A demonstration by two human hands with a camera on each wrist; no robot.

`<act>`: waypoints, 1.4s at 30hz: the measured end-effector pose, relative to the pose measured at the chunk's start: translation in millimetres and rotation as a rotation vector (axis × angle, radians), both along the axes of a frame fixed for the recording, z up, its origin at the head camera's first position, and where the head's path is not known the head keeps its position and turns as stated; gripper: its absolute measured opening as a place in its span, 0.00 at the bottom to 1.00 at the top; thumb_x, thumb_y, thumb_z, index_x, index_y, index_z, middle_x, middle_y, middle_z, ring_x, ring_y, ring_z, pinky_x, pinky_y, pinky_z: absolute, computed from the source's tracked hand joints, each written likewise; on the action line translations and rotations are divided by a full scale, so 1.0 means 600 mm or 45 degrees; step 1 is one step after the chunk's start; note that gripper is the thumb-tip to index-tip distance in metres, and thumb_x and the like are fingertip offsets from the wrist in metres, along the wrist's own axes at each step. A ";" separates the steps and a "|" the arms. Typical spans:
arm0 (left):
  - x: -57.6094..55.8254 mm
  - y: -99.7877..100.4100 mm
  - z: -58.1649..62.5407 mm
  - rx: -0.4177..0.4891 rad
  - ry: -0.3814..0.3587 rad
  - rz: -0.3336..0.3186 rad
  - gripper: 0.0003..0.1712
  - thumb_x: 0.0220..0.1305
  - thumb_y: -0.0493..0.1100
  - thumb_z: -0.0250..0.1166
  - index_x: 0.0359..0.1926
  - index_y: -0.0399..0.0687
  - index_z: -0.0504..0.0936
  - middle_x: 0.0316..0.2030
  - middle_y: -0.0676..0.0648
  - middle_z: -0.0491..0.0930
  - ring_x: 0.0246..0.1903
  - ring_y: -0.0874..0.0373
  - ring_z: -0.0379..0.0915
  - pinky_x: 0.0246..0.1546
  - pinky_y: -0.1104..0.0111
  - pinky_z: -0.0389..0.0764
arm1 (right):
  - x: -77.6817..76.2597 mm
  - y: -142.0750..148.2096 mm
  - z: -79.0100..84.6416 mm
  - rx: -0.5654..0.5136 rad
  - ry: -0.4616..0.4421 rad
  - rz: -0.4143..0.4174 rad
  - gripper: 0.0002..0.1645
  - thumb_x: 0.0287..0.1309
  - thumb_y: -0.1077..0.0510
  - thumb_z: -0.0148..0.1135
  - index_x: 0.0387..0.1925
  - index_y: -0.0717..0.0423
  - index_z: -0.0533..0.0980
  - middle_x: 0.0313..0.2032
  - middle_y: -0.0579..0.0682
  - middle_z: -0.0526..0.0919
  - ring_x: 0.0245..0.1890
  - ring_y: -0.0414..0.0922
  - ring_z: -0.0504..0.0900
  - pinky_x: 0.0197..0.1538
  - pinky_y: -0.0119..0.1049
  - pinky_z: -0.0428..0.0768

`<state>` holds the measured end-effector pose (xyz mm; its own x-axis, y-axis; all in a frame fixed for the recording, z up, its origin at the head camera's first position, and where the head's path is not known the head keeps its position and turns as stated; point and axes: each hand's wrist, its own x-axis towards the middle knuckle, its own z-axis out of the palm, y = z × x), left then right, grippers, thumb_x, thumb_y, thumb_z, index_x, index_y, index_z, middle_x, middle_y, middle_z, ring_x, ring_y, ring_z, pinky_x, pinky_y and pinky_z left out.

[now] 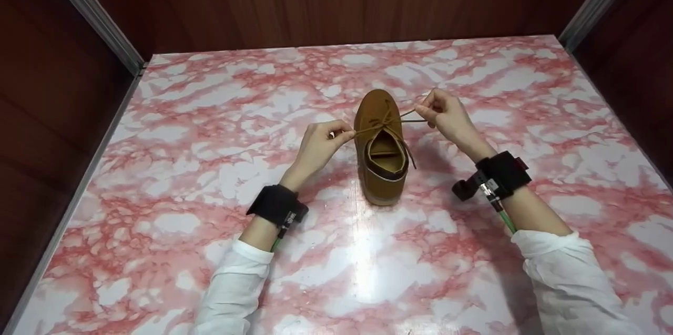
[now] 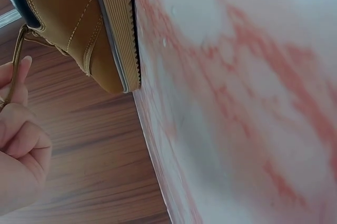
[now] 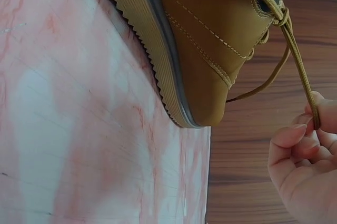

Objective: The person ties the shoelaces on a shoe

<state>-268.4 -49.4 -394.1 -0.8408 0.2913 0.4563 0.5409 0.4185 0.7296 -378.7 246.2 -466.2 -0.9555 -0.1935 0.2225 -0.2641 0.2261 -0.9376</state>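
Observation:
A tan lace-up shoe (image 1: 374, 106) with a ridged sole stands upright on the table, toe pointing away from me. My left hand (image 1: 319, 141) is left of it, thumb and forefinger pinching a shoelace (image 2: 17, 60) loop. On the other side my right hand (image 1: 447, 115) pinches a second loop of the shoelace (image 3: 299, 60), its other fingers curled. Both loops run outward from a knot (image 3: 283, 17) above the tongue. One loose lace end (image 1: 411, 155) hangs beside the shoe's right side; the other curves toward the toe.
The table (image 1: 200, 166) has a red and white marbled top. Dark wood panels (image 1: 336, 3) enclose its back and both sides, with metal strips at the corners. Black straps with small cameras sit on both wrists (image 1: 503, 172).

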 end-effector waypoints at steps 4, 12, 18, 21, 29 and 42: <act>0.000 -0.002 0.000 0.000 -0.062 -0.039 0.08 0.42 0.46 0.53 0.19 0.47 0.75 0.14 0.57 0.69 0.12 0.63 0.56 0.12 0.73 0.55 | 0.069 -0.036 0.075 0.023 0.025 0.002 0.10 0.36 0.58 0.54 0.18 0.60 0.63 0.14 0.56 0.66 0.11 0.47 0.62 0.13 0.33 0.60; 0.001 -0.004 -0.004 -0.122 -0.088 -0.038 0.07 0.43 0.48 0.51 0.16 0.56 0.72 0.12 0.58 0.67 0.11 0.64 0.56 0.13 0.73 0.56 | 0.147 -0.080 0.156 0.090 0.112 -0.081 0.10 0.36 0.60 0.53 0.16 0.61 0.62 0.12 0.54 0.63 0.11 0.47 0.60 0.14 0.32 0.57; -0.002 -0.005 -0.007 -0.154 -0.093 -0.068 0.05 0.44 0.43 0.52 0.16 0.57 0.71 0.13 0.58 0.67 0.12 0.64 0.57 0.13 0.72 0.57 | 0.133 -0.066 0.140 0.058 0.064 -0.032 0.09 0.37 0.60 0.53 0.16 0.59 0.63 0.12 0.53 0.65 0.11 0.43 0.61 0.13 0.30 0.58; -0.003 -0.007 -0.007 -0.156 -0.097 -0.081 0.05 0.44 0.44 0.52 0.16 0.56 0.72 0.13 0.58 0.67 0.12 0.64 0.57 0.12 0.72 0.57 | 0.133 -0.065 0.140 0.108 0.084 -0.046 0.09 0.37 0.60 0.53 0.16 0.60 0.63 0.12 0.53 0.65 0.11 0.43 0.62 0.13 0.29 0.58; -0.003 -0.012 -0.009 -0.206 -0.042 -0.067 0.05 0.44 0.46 0.52 0.16 0.58 0.72 0.13 0.60 0.67 0.12 0.66 0.57 0.13 0.74 0.57 | 0.152 -0.074 0.161 0.297 0.112 -0.160 0.11 0.36 0.60 0.53 0.17 0.65 0.63 0.14 0.59 0.66 0.13 0.46 0.62 0.14 0.27 0.58; -0.002 -0.022 -0.014 -0.120 -0.071 -0.042 0.03 0.41 0.42 0.55 0.20 0.51 0.75 0.16 0.57 0.71 0.16 0.67 0.62 0.16 0.74 0.61 | 0.151 -0.069 0.158 0.296 0.123 -0.130 0.10 0.36 0.61 0.53 0.16 0.64 0.63 0.13 0.55 0.67 0.14 0.52 0.63 0.14 0.27 0.60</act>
